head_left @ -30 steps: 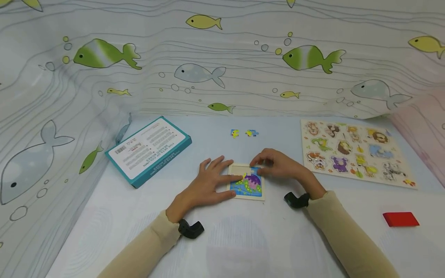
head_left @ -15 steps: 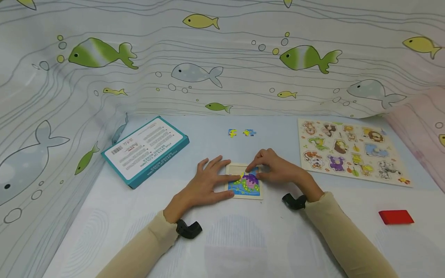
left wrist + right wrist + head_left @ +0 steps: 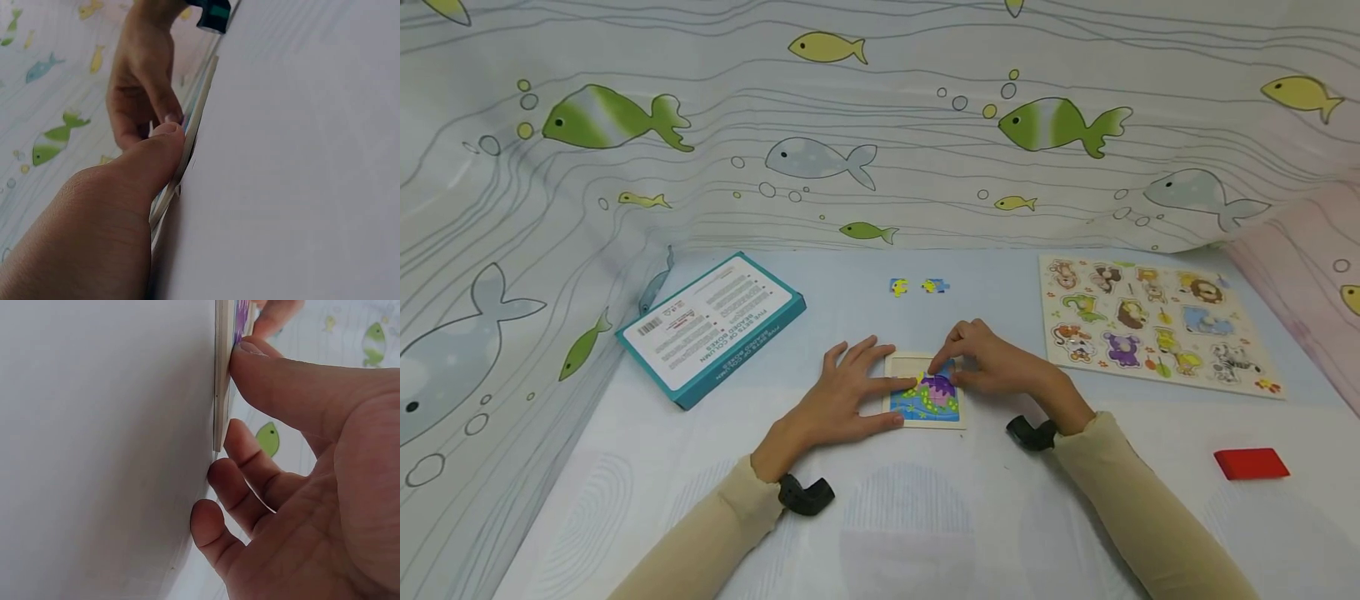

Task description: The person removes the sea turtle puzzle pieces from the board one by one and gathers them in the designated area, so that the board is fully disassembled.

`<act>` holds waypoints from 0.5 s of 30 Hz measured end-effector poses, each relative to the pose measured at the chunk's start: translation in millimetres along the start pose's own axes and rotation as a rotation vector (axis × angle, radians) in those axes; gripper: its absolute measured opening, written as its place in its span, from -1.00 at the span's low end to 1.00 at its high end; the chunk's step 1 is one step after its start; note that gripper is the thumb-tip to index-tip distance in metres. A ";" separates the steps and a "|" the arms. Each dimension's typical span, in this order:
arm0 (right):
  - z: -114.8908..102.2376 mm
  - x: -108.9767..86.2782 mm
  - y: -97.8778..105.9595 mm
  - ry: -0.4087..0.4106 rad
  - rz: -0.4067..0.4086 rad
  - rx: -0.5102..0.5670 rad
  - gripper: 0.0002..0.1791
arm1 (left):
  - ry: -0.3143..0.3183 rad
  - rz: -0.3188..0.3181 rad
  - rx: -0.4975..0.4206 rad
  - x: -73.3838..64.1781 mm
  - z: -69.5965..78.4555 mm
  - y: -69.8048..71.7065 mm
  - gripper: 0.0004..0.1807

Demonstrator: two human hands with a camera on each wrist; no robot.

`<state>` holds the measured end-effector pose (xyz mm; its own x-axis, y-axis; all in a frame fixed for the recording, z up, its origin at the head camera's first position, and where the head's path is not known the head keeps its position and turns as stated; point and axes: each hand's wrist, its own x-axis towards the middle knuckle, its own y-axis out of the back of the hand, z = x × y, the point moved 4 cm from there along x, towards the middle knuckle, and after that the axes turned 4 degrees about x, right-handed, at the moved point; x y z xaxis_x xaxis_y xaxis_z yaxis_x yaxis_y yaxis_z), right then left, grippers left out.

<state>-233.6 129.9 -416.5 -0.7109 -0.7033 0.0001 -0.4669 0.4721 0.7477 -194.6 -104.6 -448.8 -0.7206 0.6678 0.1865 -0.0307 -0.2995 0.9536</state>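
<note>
A small square jigsaw puzzle [image 3: 928, 410] in a pale wooden frame lies on the table, with a purple and pink picture on blue. Bare wood shows along its upper left. My left hand [image 3: 842, 398] is spread over its left side, straight index finger on the picture and thumb at the lower left edge. At the upper right, my right hand [image 3: 996, 362] pinches a blue puzzle piece [image 3: 943, 367] between thumb and index finger, low over the frame. The right wrist view shows the right thumb [image 3: 275, 372] at the frame's edge, other fingers loosely bent beside it.
Two loose blue and yellow puzzle pieces [image 3: 935, 286] lie behind the frame. A teal-edged box [image 3: 715, 329] stands back left, an animal peg board [image 3: 1157, 325] back right. A red block [image 3: 1251, 463] sits far right. A fish-print sheet [image 3: 925, 200] rises behind.
My right index finger has moved left and down onto the puzzle with the blue piece, then stays almost still. The left hand keeps its place; the head view shifts slightly.
</note>
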 end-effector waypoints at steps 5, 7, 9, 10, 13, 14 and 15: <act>-0.9 1.2 -1.3 0.024 0.003 -0.017 -0.73 | 0.009 -0.005 0.000 -0.3 -0.6 -0.4 -0.42; -1.3 1.1 -1.6 0.026 0.003 -0.020 -0.74 | 0.008 -0.004 0.001 -0.1 -0.6 -0.4 -0.43; -1.6 1.0 -1.7 0.025 0.001 -0.023 -0.75 | 0.009 -0.007 0.004 0.0 -0.5 -0.3 -0.43; -1.7 0.9 -1.8 0.024 0.000 -0.021 -0.75 | 0.009 -0.008 0.005 0.1 -0.3 -0.3 -0.43; -1.4 0.8 -2.0 0.025 0.005 -0.015 -0.74 | 0.013 -0.011 0.003 0.2 0.3 -0.3 -0.42; -1.4 0.7 -2.0 0.026 0.007 -0.012 -0.74 | 0.016 -0.013 0.003 0.2 0.3 -0.4 -0.42; -1.4 0.5 -2.0 0.026 0.010 -0.009 -0.74 | 0.018 -0.014 0.003 0.2 0.4 -0.5 -0.42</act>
<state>-232.3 127.9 -417.1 -0.7019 -0.7118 0.0246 -0.4548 0.4746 0.7536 -194.5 -104.0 -449.2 -0.7324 0.6596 0.1688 -0.0386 -0.2877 0.9569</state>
